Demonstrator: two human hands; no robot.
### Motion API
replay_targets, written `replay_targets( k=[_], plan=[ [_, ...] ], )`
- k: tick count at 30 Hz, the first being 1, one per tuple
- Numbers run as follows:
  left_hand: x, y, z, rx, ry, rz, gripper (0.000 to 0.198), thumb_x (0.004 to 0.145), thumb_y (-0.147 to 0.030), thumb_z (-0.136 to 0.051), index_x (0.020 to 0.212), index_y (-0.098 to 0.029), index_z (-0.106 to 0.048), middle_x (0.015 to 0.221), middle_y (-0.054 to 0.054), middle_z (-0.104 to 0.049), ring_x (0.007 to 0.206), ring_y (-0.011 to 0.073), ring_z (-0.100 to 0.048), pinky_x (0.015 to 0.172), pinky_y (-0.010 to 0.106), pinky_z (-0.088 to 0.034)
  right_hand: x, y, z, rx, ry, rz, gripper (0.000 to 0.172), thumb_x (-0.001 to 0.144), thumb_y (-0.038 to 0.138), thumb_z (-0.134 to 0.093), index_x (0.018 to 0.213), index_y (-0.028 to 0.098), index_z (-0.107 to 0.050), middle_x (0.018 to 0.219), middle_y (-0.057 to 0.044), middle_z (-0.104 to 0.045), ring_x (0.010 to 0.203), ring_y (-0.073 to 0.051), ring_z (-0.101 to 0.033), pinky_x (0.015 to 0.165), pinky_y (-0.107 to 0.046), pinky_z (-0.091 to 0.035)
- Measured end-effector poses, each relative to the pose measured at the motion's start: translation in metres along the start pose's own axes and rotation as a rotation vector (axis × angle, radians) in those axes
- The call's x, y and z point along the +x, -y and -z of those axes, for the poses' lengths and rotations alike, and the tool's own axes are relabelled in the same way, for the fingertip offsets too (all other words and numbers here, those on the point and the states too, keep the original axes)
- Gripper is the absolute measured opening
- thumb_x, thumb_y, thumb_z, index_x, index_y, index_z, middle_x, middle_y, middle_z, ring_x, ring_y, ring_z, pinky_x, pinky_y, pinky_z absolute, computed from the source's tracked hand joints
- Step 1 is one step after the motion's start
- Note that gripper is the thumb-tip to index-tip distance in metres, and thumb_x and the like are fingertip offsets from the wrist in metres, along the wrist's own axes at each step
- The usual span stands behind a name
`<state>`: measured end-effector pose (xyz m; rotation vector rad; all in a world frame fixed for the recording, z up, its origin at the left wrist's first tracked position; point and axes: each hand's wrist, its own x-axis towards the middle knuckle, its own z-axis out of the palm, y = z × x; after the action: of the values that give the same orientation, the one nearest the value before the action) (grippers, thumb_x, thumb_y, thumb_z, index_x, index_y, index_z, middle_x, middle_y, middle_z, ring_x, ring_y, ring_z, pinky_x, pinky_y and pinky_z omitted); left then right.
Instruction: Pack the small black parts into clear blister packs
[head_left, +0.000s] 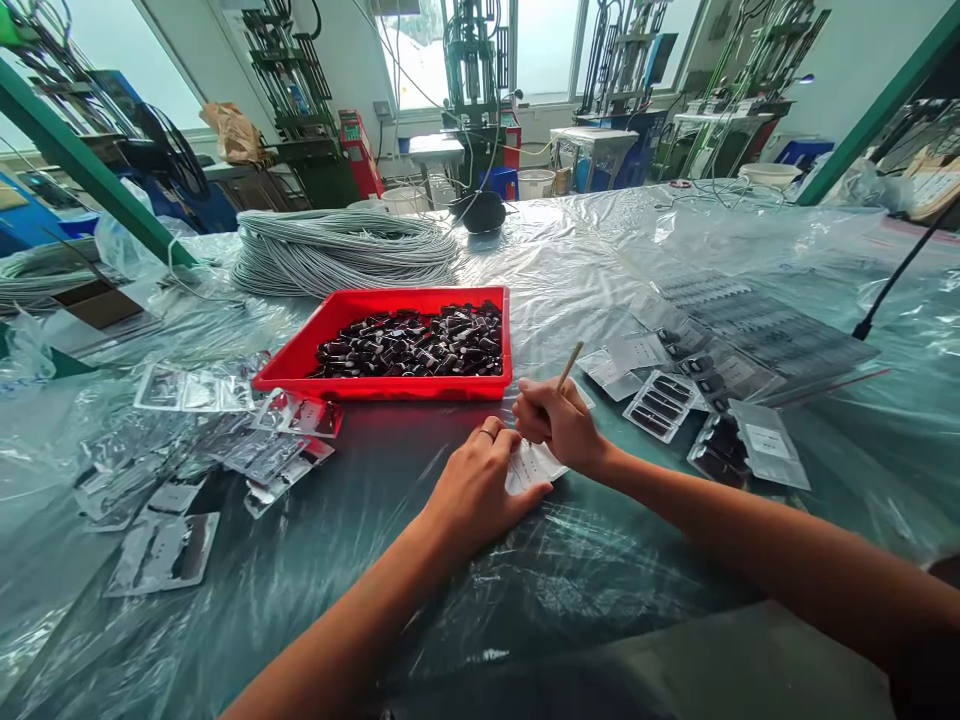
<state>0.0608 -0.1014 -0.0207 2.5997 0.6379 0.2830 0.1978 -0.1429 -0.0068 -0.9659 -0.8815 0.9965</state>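
My right hand (556, 422) is closed around a thin wooden stick (569, 366), its lower end down on a small clear plastic bag (531, 466) lying on the table. My left hand (480, 485) presses on the left side of that bag with curled fingers, a ring on one finger. Just beyond both hands stands a red tray (300, 352) filled with several small black parts (420, 342).
Filled small bags (664, 400) lie to the right, flat clear bags (225, 440) to the left. A coil of grey cable (341, 248) sits behind the tray. Plastic sheeting (585, 270) covers the table. Machines stand along the windows.
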Motion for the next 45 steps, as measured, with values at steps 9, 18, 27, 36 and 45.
replay_targets(
  k=[9, 18, 27, 36, 45],
  plan=[
    [-0.001, -0.002, -0.001, 0.104, -0.011, -0.054, 0.049, 0.082, -0.051, -0.067, 0.113, -0.014, -0.061, 0.113, 0.014, -0.059, 0.108, 0.0305, -0.059, 0.095, 0.044, -0.051, -0.012, 0.032, 0.011, 0.049, 0.254, -0.316, 0.052, 0.082, 0.038, -0.057, 0.041, 0.022, -0.030, 0.040, 0.008, -0.021, 0.035, -0.005, -0.015, 0.037, -0.023, -0.010],
    [-0.003, -0.003, 0.011, 0.204, 0.082, -0.001, 0.048, 0.080, -0.056, -0.068, 0.103, -0.014, -0.065, 0.107, 0.012, -0.061, 0.103, 0.0297, -0.060, 0.090, 0.042, -0.051, -0.007, 0.009, -0.005, 0.160, 0.002, 0.039, 0.061, 0.079, 0.048, -0.064, 0.039, 0.020, -0.028, 0.039, 0.008, -0.019, 0.036, -0.004, -0.017, 0.040, -0.024, -0.012],
    [0.001, 0.000, 0.000, 0.119, 0.014, 0.006, 0.051, 0.078, -0.052, -0.071, 0.111, -0.014, -0.062, 0.114, 0.013, -0.063, 0.109, 0.0303, -0.060, 0.094, 0.042, -0.052, -0.005, -0.006, -0.016, 0.122, -0.039, 0.044, 0.054, 0.077, 0.045, -0.062, 0.039, 0.022, -0.031, 0.038, 0.008, -0.021, 0.035, -0.004, -0.018, 0.038, -0.024, -0.012],
    [-0.004, -0.010, -0.003, 0.133, 0.038, 0.025, 0.051, 0.082, -0.060, -0.063, 0.107, -0.015, -0.066, 0.111, 0.015, -0.065, 0.106, 0.0324, -0.061, 0.094, 0.046, -0.050, -0.018, 0.026, -0.006, 0.098, 0.292, -0.434, 0.047, 0.080, 0.033, -0.053, 0.042, 0.023, -0.028, 0.039, 0.009, -0.022, 0.035, -0.004, -0.014, 0.034, -0.021, -0.011],
    [-0.004, -0.005, 0.010, 0.131, 0.104, 0.011, 0.073, 0.074, -0.072, -0.064, 0.116, -0.013, -0.061, 0.114, 0.014, -0.060, 0.105, 0.0318, -0.061, 0.091, 0.043, -0.051, -0.009, 0.027, 0.004, 0.214, 0.177, -0.351, 0.050, 0.081, 0.034, -0.054, 0.041, 0.021, -0.027, 0.041, 0.009, -0.017, 0.036, -0.005, -0.012, 0.036, -0.021, -0.012]
  ],
)
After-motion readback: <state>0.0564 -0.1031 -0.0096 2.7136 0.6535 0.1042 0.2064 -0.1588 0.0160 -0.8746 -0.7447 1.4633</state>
